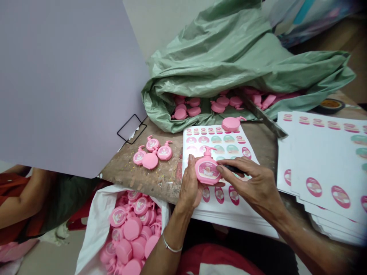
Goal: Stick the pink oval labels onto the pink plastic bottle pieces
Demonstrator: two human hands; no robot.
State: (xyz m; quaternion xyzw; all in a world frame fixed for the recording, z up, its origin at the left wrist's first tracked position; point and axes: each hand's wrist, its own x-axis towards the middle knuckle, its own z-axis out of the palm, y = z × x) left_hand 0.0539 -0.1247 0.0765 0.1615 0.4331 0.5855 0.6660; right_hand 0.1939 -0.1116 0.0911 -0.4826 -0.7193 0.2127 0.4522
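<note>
A pink pump bottle [207,168] with a round baby label on its front stands upright in my left hand [189,185], which is closed around its side and base. My right hand [255,179] is closed on a thin black tool [233,168], whose working end I cannot make out. The right thumb and fingertip touch the right edge of the bottle's label. Beneath both hands lies a stack of sticker sheets [241,208] printed with round and oval labels. Another pink bottle [231,124] lies on the top sheet's far edge.
Several pink bottles [150,160] lie on the worn table [120,168]. A green sack [212,68] holds more, with a flat metal bar [266,122] by its mouth. A white sack [93,225] of bottles is below left. More sheets [318,152] lie right; a person [25,194] sits left.
</note>
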